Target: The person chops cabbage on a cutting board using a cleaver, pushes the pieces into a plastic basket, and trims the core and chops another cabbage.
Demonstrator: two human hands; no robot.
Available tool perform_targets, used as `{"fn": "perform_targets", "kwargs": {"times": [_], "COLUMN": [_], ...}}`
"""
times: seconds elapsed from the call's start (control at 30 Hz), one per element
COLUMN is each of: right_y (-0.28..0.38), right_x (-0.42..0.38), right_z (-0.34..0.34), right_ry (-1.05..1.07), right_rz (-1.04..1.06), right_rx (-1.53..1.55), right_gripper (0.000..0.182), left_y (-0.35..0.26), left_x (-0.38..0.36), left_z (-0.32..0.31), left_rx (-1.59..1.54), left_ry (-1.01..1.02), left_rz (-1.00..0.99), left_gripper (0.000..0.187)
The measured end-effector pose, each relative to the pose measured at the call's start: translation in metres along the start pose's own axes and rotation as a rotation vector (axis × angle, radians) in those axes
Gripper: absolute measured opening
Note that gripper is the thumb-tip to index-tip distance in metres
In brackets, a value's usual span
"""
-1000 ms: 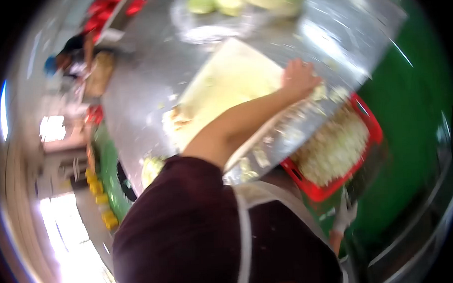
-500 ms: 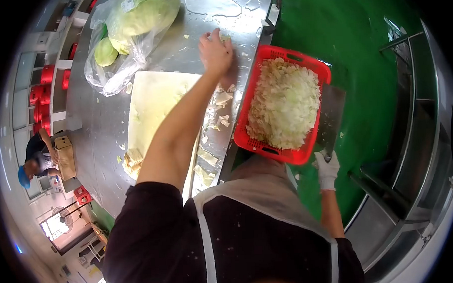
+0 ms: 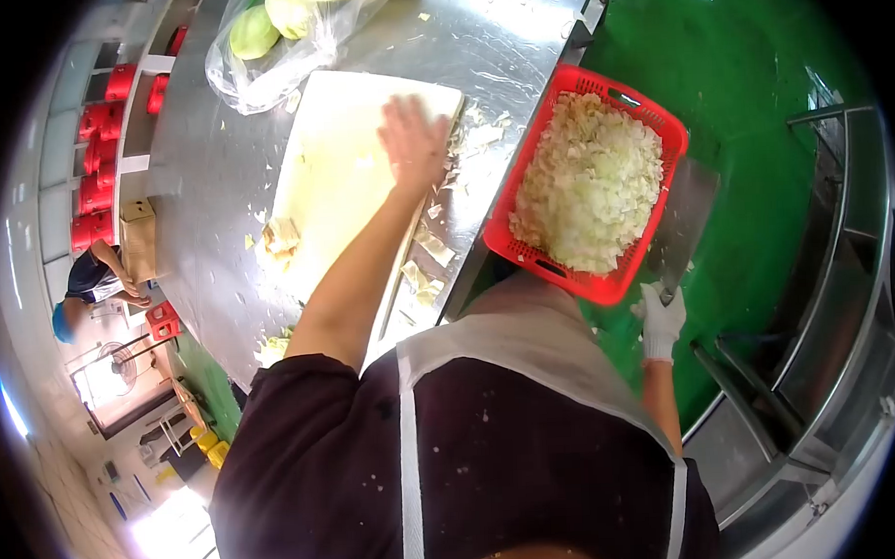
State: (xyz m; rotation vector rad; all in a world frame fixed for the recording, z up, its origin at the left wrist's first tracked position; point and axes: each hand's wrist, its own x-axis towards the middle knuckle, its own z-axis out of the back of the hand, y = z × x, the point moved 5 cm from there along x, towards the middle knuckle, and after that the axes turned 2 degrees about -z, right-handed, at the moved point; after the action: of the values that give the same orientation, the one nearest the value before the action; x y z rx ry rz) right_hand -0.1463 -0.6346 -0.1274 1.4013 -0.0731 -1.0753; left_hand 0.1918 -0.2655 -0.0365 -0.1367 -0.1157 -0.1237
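My left hand [image 3: 413, 141], bare, lies flat near the far right corner of the pale cutting board [image 3: 335, 165], its fingers stretched out and holding nothing. In my white-gloved right hand [image 3: 661, 321] is the handle of a cleaver [image 3: 686, 215], whose broad blade points forward alongside the red basket [image 3: 611, 292]. Finely chopped cabbage [image 3: 587, 191] is heaped in that basket, just left of the blade. Cabbage scraps [image 3: 433, 246] are strewn along the board's right side, and a browned piece [image 3: 281, 241] sits at its left edge.
Whole cabbages [image 3: 254, 32] rest in a clear plastic bag [image 3: 239, 85] at the back of the steel table [image 3: 212, 179]. A person [image 3: 97, 277] in a blue cap works beside a cardboard box [image 3: 138, 241]. Metal racks [image 3: 850, 226] stand right over the green floor [image 3: 741, 82].
My left hand has come back from the table beyond the board onto the board's surface. The view has shifted. My right hand still holds the cleaver beside the basket.
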Motion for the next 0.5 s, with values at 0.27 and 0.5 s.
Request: {"fn": "perform_targets", "kwargs": {"times": [0.27,0.5], "right_y": [0.031,0.032], "right_x": [0.007,0.017], "right_z": [-0.019,-0.028], "right_ry": [0.094,0.165], "right_rz": [0.019,0.009], "right_rx": [-0.026,-0.094], "right_gripper": [0.028,0.028], "left_y": [-0.108,0.024], "left_x": [-0.080,-0.240], "left_z": [0.029,0.057], "left_rx": [-0.242,-0.176], "left_ry": [0.180,0.298], "left_rz": [-0.448,-0.357], "left_gripper": [0.073,0.080]}}
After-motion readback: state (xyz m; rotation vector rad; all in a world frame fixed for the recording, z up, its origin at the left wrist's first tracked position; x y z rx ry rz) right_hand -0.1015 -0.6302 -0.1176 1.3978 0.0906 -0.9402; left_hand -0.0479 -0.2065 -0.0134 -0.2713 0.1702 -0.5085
